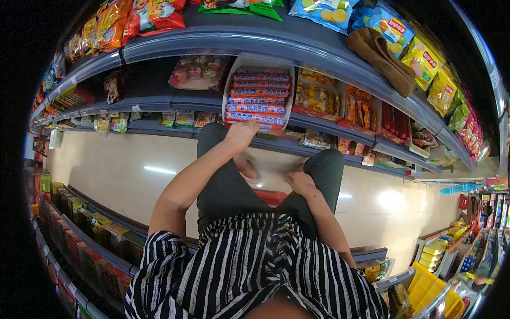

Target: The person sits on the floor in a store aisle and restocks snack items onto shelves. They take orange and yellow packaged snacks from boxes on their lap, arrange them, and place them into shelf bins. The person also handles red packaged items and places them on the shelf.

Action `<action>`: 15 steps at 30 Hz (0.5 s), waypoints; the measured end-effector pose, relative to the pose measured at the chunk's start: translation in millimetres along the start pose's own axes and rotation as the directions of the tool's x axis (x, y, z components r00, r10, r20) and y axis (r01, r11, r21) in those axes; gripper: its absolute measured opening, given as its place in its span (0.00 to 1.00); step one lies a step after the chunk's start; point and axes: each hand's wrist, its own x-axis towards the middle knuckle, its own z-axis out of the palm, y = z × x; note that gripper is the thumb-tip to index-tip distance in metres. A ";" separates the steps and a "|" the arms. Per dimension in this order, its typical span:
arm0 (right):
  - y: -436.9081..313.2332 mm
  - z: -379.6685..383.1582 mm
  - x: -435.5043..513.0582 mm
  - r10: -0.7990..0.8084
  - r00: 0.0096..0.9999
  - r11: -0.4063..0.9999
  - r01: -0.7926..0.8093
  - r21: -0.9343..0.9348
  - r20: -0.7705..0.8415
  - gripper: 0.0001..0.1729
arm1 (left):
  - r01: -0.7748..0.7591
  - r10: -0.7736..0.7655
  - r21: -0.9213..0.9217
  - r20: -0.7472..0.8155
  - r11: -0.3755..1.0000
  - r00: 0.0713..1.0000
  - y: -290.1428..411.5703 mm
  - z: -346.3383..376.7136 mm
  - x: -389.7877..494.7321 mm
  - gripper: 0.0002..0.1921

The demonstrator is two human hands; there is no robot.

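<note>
My left hand (242, 133) is at the front edge of a white box (291, 99) stacked with red-and-orange wrapped sausages (258, 93). Its fingers touch the lower front of the box, and whether they grip it cannot be told. The box sits on a shelf under the snack-bag shelf and tips towards me. My right hand (301, 181) is low between my knees, beside the right knee, slightly blurred, its fingers partly hidden. To the right of the sausages stand boxes of yellow-wrapped snacks (316, 95) and orange-wrapped snacks (358, 111).
A brown cloth (380, 60) lies over the upper shelf edge (247, 40), among chip bags (424, 60). Behind me are shelves of boxed goods (87, 255). A red stool or similar object (271, 197) is under me. A yellow crate (434, 291) stands at the lower right.
</note>
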 end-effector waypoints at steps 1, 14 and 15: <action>-4.1 -4.7 -0.9 0.010 0.999 1.000 -0.009 -0.011 0.035 0.20 | 0.002 -0.002 -0.008 -0.013 1.000 1.000 -0.3 1.2 -1.3 0.11; -11.2 -12.4 -2.8 0.039 0.995 0.999 -0.040 0.001 0.094 0.21 | 0.023 -0.021 0.017 -0.119 1.000 0.993 3.4 3.4 -2.4 0.08; -11.2 -12.7 -3.1 0.042 0.995 0.999 -0.042 0.001 0.094 0.20 | 0.025 -0.025 0.003 -0.122 1.000 0.992 3.4 3.2 -2.4 0.08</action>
